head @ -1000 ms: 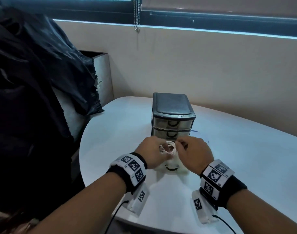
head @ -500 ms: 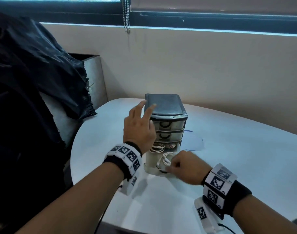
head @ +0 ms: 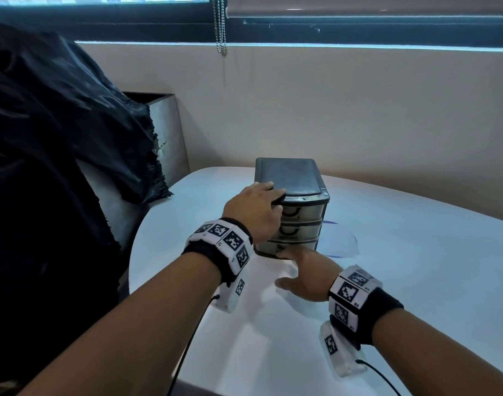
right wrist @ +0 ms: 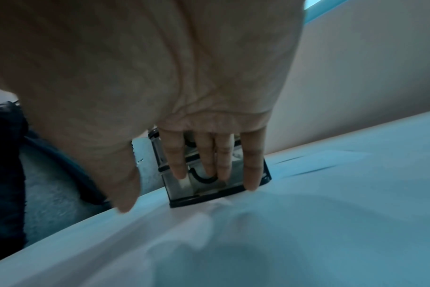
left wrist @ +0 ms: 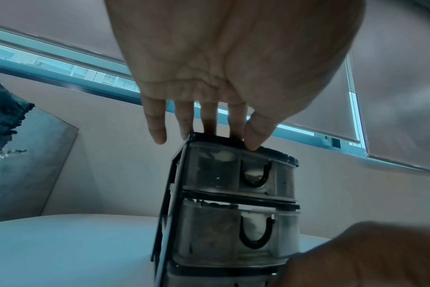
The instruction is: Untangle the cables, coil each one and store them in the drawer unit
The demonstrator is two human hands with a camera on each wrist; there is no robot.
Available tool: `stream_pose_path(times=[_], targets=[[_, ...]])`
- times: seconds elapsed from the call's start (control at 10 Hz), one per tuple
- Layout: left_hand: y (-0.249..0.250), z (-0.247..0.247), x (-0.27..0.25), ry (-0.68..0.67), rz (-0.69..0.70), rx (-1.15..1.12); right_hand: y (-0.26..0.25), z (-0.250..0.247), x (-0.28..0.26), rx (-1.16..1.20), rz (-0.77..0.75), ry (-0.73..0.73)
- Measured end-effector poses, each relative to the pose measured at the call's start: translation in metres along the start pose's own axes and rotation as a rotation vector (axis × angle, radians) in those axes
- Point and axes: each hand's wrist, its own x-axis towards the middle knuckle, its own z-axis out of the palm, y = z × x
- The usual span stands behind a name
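The drawer unit (head: pixel 291 204) stands upright on the white table (head: pixel 416 281), toward its far left part, near the wall. It has a dark flat top, a dark frame and three stacked clear drawers, each with a dark U-shaped handle on its front. All three drawer fronts sit flush with the frame. Pale coiled material shows through the clear walls of the top drawer (left wrist: pixel 243 172) and middle drawer (left wrist: pixel 241 235) in the left wrist view; what lies in the bottom drawer (right wrist: pixel 209 180) cannot be made out beyond a pale patch.

Left hand (head: pixel 254 215): palm down over the front left corner of the unit's top. The fingers (left wrist: pixel 237 120) are straight and slightly spread, their tips resting on the top's front edge, with the thumb tip against the rim above the top drawer. Nothing is enclosed in the hand; it presses on the unit.

Right hand (head: pixel 304 274): low, just above the table, in front of the unit. The fingers (right wrist: pixel 176 157) are straight and close together, their tips laid against the front of the bottom drawer around its handle. The thumb is held out to the side, apart from the unit. The hand encloses nothing.

A sheet of paper (head: pixel 341 242) lies flat on the table just right of the unit. Dark cloth (head: pixel 58 132) hangs at the left, beside a grey box (head: pixel 166 132).
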Motion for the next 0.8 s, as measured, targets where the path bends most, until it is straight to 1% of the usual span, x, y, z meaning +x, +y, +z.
stream_pose_path(times=[0.1,0.2,0.3,0.4,0.5,0.6,0.7,0.8], targets=[[-0.003,0.006,-0.002,0.161,-0.073,-0.242,-0.003,-0.008,-0.009,0.165,0.126,0.543],[-0.009,0.018,-0.004,0.308,-0.312,-0.596,0.002,-0.029,-0.007,0.567,0.226,0.921],[-0.012,0.034,-0.008,0.117,-0.411,-0.901,0.011,-0.042,0.010,0.915,0.261,0.570],[-0.009,0.038,-0.011,0.076,-0.401,-0.997,0.016,-0.047,0.018,0.978,0.208,0.376],[-0.006,0.031,-0.015,0.048,-0.379,-1.026,0.022,-0.044,0.014,0.936,0.181,0.324],[-0.010,0.030,-0.023,0.001,-0.336,-0.950,0.020,-0.044,0.008,0.898,0.173,0.310],[-0.009,0.028,-0.032,-0.011,-0.370,-0.818,0.017,-0.047,-0.003,0.874,0.171,0.321],[0.002,0.019,-0.047,0.011,-0.372,-0.794,0.013,-0.051,-0.020,0.829,0.176,0.338]])
